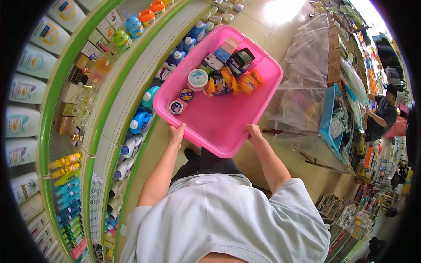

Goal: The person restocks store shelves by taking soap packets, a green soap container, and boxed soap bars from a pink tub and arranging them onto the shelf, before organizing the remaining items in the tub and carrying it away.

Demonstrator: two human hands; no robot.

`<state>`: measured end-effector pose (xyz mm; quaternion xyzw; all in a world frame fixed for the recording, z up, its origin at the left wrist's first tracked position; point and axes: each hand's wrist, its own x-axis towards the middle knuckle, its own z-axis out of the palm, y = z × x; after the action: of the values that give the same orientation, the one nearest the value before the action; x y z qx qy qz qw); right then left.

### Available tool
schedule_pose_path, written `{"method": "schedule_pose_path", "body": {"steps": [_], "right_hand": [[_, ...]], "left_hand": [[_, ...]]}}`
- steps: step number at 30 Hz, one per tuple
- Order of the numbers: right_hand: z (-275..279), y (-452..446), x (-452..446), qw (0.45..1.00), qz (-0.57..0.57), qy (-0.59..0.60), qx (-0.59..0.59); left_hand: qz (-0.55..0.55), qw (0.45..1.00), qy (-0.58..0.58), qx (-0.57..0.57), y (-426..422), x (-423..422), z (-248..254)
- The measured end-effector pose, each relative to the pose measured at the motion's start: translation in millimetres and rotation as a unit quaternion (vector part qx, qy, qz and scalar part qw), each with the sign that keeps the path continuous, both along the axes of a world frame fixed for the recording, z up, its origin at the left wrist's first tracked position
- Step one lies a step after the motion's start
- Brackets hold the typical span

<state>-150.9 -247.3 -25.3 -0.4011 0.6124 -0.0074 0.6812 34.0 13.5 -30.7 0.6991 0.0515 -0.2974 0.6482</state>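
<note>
A large pink plastic basin [210, 127] is held out in front of my body, tilted so that its inside shows. My left hand [176, 134] grips the near left part of its rim, and my right hand [252, 131] grips the rim on the near right. In the basin lie a round tub with a white and green lid [198, 79], two small round tins [176, 107], several orange packets [250, 82] and some dark boxes [242, 57]. The fingers under the rim are mostly hidden.
Shelves with green edges [98, 144] curve along my left, stocked with white bottles [27, 89], perfumes and detergent jugs [140, 122]. To the right stands a plastic-covered display [302, 79] with a blue bin [332, 118]. Another person [382, 114] is at the far right.
</note>
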Motion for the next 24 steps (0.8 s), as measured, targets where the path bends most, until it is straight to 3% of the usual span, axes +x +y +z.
{"method": "schedule_pose_path", "body": {"steps": [9, 14, 20, 24], "right_hand": [[13, 24, 4, 0.998, -0.056, -0.024, 0.01], [13, 52, 11, 0.993, -0.099, -0.047, 0.048], [17, 46, 7, 0.998, -0.031, -0.012, 0.058], [18, 44, 3, 0.998, -0.038, -0.003, 0.057]], "left_hand": [[-0.008, 0.999, 0.051, 0.005, 14, 13, -36], [-0.006, 0.996, 0.065, 0.054, 20, 32, 6], [0.002, 0.999, 0.026, 0.039, 16, 23, 21], [-0.015, 0.999, -0.001, 0.044, 27, 11, -9]]}}
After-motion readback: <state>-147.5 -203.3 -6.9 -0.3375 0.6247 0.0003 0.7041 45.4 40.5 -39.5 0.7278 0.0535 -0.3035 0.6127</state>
